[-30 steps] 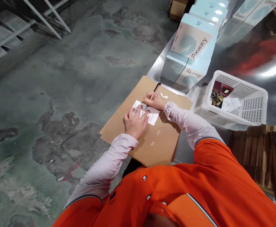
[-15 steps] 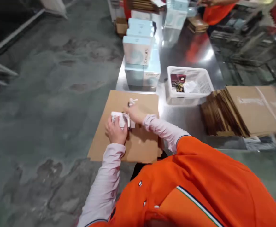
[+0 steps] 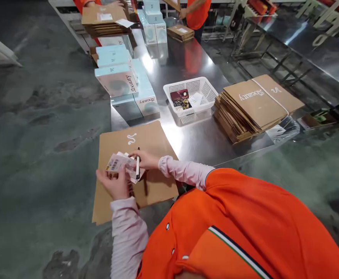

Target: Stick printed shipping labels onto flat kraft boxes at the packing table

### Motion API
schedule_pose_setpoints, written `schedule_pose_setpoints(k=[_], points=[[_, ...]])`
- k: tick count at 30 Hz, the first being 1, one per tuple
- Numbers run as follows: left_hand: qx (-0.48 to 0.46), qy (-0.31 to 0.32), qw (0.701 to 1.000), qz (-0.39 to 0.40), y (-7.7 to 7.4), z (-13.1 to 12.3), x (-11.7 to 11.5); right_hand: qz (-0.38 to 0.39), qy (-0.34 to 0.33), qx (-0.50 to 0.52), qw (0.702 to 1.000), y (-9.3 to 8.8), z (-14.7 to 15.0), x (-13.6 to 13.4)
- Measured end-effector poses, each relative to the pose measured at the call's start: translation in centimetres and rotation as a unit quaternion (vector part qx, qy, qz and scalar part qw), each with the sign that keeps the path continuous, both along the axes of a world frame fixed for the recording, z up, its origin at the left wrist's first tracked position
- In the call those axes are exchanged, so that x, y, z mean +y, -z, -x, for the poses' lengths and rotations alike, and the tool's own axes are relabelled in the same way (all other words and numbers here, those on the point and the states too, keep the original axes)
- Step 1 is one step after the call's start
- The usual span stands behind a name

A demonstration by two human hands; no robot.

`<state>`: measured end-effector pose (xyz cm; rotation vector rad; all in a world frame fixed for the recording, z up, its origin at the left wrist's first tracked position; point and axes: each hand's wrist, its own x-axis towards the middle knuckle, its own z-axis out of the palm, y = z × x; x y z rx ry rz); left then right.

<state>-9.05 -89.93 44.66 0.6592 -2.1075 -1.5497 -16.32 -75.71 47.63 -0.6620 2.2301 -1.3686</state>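
Observation:
My left hand (image 3: 117, 186) pinches a few small printed paper labels (image 3: 115, 162) between thumb and fingers; a barcode and a yellow patch show on the top one. From the other side, my right hand (image 3: 146, 159) meets the same papers, with a white marker pen (image 3: 138, 168) with black ends held upright across its fingers. Whether the right fingertips also grip the papers is partly hidden. Beneath both hands lie flat brown cardboard mailers (image 3: 160, 186), the top one bearing a white squiggle logo.
A white perforated basket (image 3: 172, 91) holding cards and papers stands on the steel table (image 3: 191, 135). Pale blue boxes (image 3: 115, 79) are stacked at the table's left edge. A tied bundle of brown mailers (image 3: 262, 102) lies right. At the far end, a co-worker's orange shirt (image 3: 200, 13) shows.
My view has swung to the right. The labels have come up off the mailer and fanned out between my hands. The marker now stands across my right fingers.

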Motion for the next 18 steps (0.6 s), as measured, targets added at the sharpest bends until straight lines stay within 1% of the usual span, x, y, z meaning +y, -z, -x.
schedule_pose_setpoints(k=[1,3,4,5,6,7,8,9,10,11,12,13,15,16,17,18], points=[[0.023,0.009,0.997,-0.078,-0.4,0.0,0.8,0.064,0.014,-0.052,0.996,0.2,0.3,0.7],[0.042,0.046,0.974,-0.217,-1.2,0.5,2.9,0.164,0.004,-0.132,0.978,0.2,1.2,2.5],[0.046,0.061,0.957,-0.279,-1.7,1.0,4.1,0.190,-0.007,-0.147,0.971,0.0,1.9,3.7],[0.045,0.066,0.943,-0.324,-2.2,1.5,5.3,0.201,-0.007,-0.142,0.969,-0.3,3.0,5.1],[0.038,0.061,0.935,-0.348,-2.7,2.1,6.4,0.197,0.012,-0.119,0.973,-0.7,4.4,6.9],[0.032,0.051,0.930,-0.363,-3.2,2.8,7.5,0.175,0.051,-0.083,0.980,-1.1,6.2,9.0],[0.026,0.042,0.927,-0.372,-3.6,3.3,8.5,0.146,0.108,-0.041,0.983,-1.5,8.5,11.4],[0.019,0.044,0.924,-0.378,-4.1,3.9,9.4,0.106,0.176,0.002,0.979,-1.8,11.0,14.0],[0.010,0.052,0.922,-0.384,-4.5,4.4,10.2,0.043,0.237,0.039,0.970,-1.9,13.9,16.7],[-0.001,0.064,0.919,-0.388,-4.8,4.9,11.0,0.013,0.282,0.054,0.958,-1.9,16.8,19.3],[-0.010,0.073,0.917,-0.391,-5.2,5.3,11.9,-0.010,0.305,0.057,0.951,-1.8,19.6,21.7],[-0.021,0.081,0.915,-0.395,-5.4,5.8,12.7,-0.061,0.321,0.056,0.944,-1.4,22.1,23.8],[-0.040,0.100,0.910,-0.400,-5.8,6.9,14.6,-0.162,0.332,0.044,0.928,-0.4,26.0,26.8],[-0.039,0.107,0.911,-0.396,-6.0,7.6,15.6,-0.205,0.336,0.041,0.918,0.2,27.0,27.6],[-0.029,0.110,0.915,-0.387,-6.0,8.2,16.5,-0.237,0.338,0.044,0.910,0.7,27.5,27.9],[-0.014,0.107,0.921,-0.374,-6.0,8.9,17.5,-0.241,0.334,0.054,0.909,1.1,27.4,27.8]])
